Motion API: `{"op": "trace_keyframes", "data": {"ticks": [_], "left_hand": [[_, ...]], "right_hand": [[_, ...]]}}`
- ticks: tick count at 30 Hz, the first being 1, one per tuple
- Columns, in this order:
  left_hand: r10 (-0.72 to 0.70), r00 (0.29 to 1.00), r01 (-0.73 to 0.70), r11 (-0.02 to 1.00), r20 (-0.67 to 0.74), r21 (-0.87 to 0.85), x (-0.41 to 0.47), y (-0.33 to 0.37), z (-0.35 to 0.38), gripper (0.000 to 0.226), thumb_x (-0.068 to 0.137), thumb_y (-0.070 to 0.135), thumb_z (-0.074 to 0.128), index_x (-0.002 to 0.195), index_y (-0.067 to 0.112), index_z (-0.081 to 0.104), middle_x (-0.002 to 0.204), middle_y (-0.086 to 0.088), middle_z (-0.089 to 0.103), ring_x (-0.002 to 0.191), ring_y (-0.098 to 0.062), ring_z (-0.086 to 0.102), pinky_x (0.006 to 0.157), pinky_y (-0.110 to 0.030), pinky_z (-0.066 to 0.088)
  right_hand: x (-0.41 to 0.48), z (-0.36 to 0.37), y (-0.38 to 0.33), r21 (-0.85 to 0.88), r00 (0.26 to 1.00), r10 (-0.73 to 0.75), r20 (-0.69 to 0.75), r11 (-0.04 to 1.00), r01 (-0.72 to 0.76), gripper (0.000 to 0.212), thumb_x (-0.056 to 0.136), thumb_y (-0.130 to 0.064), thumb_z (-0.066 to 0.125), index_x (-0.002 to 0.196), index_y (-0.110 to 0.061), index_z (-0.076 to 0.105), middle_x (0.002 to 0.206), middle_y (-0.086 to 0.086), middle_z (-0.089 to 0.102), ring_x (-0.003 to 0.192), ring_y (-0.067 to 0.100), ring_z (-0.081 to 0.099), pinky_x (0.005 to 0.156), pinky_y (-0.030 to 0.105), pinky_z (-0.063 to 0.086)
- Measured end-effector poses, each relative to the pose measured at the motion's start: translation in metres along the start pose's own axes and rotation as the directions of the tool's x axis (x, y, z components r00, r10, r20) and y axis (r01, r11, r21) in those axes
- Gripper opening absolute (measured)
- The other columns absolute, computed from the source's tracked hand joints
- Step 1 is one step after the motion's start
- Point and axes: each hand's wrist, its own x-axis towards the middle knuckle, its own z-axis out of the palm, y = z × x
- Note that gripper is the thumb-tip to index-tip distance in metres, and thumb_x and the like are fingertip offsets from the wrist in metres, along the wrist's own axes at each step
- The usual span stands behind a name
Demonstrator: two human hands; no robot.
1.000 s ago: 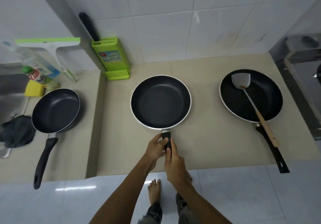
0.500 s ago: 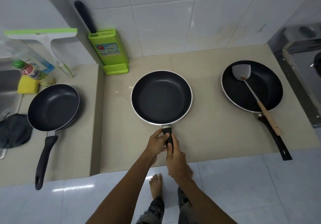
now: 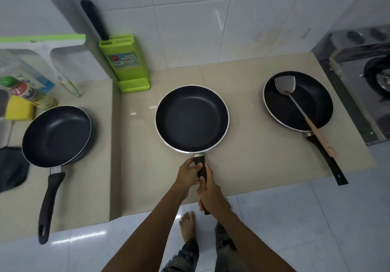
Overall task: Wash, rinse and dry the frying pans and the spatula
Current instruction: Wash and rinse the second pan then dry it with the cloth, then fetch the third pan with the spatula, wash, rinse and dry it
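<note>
Three black frying pans sit on the beige counter [image 3: 249, 162]. The middle pan [image 3: 192, 118] has its handle toward me; my left hand [image 3: 187, 174] and my right hand [image 3: 209, 189] both grip that handle. The left pan [image 3: 56, 135] lies on the lower counter section with its long handle pointing at me. The right pan [image 3: 297, 100] holds a metal spatula [image 3: 295, 100] with a wooden handle, its blade resting inside the pan.
A green knife block [image 3: 124, 62] stands against the tiled wall. A dish soap bottle [image 3: 27, 93], a yellow sponge [image 3: 20, 110] and a dark cloth [image 3: 11, 168] lie at the far left by the sink. A stove [image 3: 363, 86] is at the right.
My view has shifted a little; both hands stay on the middle pan's handle, the right hand slightly further down it. The pans have not moved on the counter.
</note>
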Motion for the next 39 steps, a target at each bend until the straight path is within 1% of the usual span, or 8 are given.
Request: {"op": "trace_keyframes", "data": {"ticks": [12, 16, 22, 25, 28, 33, 36, 39], "left_hand": [[-0.017, 1.0, 0.016, 0.999, 0.013, 0.044, 0.005, -0.002, -0.003, 0.035, 0.104, 0.02, 0.055, 0.138, 0.015, 0.053, 0.13, -0.009, 0.064, 0.112, -0.032, 0.066, 0.078, -0.032, 0.061], [0.062, 0.997, -0.053, 0.971, -0.035, 0.232, 0.0, 0.001, -0.002, 0.038, 0.102, 0.026, 0.057, 0.137, 0.011, 0.055, 0.133, -0.01, 0.064, 0.111, -0.028, 0.065, 0.096, -0.042, 0.058], [0.514, 0.855, -0.191, 0.438, -0.071, 0.878, -0.025, 0.018, 0.015, 0.05, 0.092, 0.057, 0.059, 0.123, 0.018, 0.059, 0.125, -0.003, 0.056, 0.114, -0.022, 0.056, 0.1, -0.038, 0.043], [0.612, 0.782, -0.267, 0.153, 0.121, 0.952, -0.028, 0.033, 0.046, 0.052, 0.092, 0.061, 0.055, 0.117, 0.016, 0.064, 0.118, -0.005, 0.061, 0.108, -0.025, 0.06, 0.094, -0.045, 0.041], [0.626, 0.74, -0.366, 0.067, 0.246, 0.928, -0.028, 0.051, 0.099, 0.055, 0.093, 0.062, 0.051, 0.121, 0.017, 0.065, 0.118, -0.006, 0.064, 0.109, -0.028, 0.062, 0.093, -0.048, 0.04], [0.421, 0.828, -0.463, 0.142, 0.369, 0.875, -0.029, 0.065, 0.212, 0.061, 0.097, 0.065, 0.041, 0.135, 0.02, 0.054, 0.133, -0.003, 0.058, 0.124, -0.026, 0.055, 0.106, -0.047, 0.031], [0.149, 0.909, -0.409, 0.501, 0.389, 0.763, -0.02, 0.066, 0.28, 0.061, 0.094, 0.067, 0.048, 0.126, 0.016, 0.059, 0.13, -0.006, 0.064, 0.119, -0.026, 0.06, 0.103, -0.041, 0.042], [-0.081, 0.908, -0.152, 0.851, 0.412, 0.503, -0.015, 0.064, 0.338, 0.045, 0.094, 0.064, 0.052, 0.096, 0.019, 0.059, 0.115, -0.008, 0.07, 0.093, -0.019, 0.066, 0.082, -0.035, 0.049]], "right_hand": [[0.002, 0.002, 0.0, -0.042, 1.0, 0.004, -0.009, 0.999, -0.005, 0.054, 0.109, -0.038, 0.032, 0.16, -0.032, 0.015, 0.122, 0.008, 0.069, 0.087, 0.024, 0.072, 0.074, 0.031, 0.063], [0.005, -0.003, 0.002, -0.085, 1.0, -0.012, -0.014, 0.996, 0.011, 0.053, 0.109, -0.04, 0.035, 0.159, -0.031, 0.021, 0.119, 0.007, 0.07, 0.088, 0.022, 0.071, 0.072, 0.03, 0.061], [0.001, -0.065, 0.008, -0.479, 0.962, -0.262, -0.076, 0.856, 0.195, 0.043, 0.107, -0.043, 0.04, 0.143, -0.021, 0.05, 0.122, 0.005, 0.062, 0.109, 0.023, 0.062, 0.091, 0.037, 0.055], [0.003, -0.122, 0.024, -0.669, 0.873, -0.439, -0.214, 0.717, 0.197, 0.048, 0.099, -0.044, 0.04, 0.121, -0.014, 0.07, 0.108, 0.013, 0.067, 0.092, 0.034, 0.067, 0.073, 0.043, 0.06], [0.004, -0.196, 0.038, -0.716, 0.864, -0.41, -0.29, 0.692, 0.088, 0.043, 0.096, -0.041, 0.045, 0.112, -0.013, 0.073, 0.102, 0.013, 0.068, 0.087, 0.035, 0.066, 0.069, 0.043, 0.06], [-0.009, -0.318, 0.064, -0.653, 0.806, -0.35, -0.478, 0.755, -0.059, 0.025, 0.101, -0.025, 0.048, 0.1, -0.007, 0.066, 0.092, 0.015, 0.062, 0.086, 0.037, 0.06, 0.072, 0.045, 0.053], [-0.009, -0.377, 0.092, -0.428, 0.804, -0.152, -0.574, 0.893, -0.137, 0.022, 0.103, -0.026, 0.054, 0.115, -0.011, 0.063, 0.105, 0.014, 0.062, 0.097, 0.035, 0.059, 0.08, 0.047, 0.053], [0.007, -0.416, 0.123, -0.127, 0.827, 0.095, -0.554, 0.972, -0.196, 0.032, 0.106, -0.034, 0.048, 0.128, -0.014, 0.059, 0.12, 0.015, 0.065, 0.111, 0.035, 0.061, 0.095, 0.047, 0.051]]}}
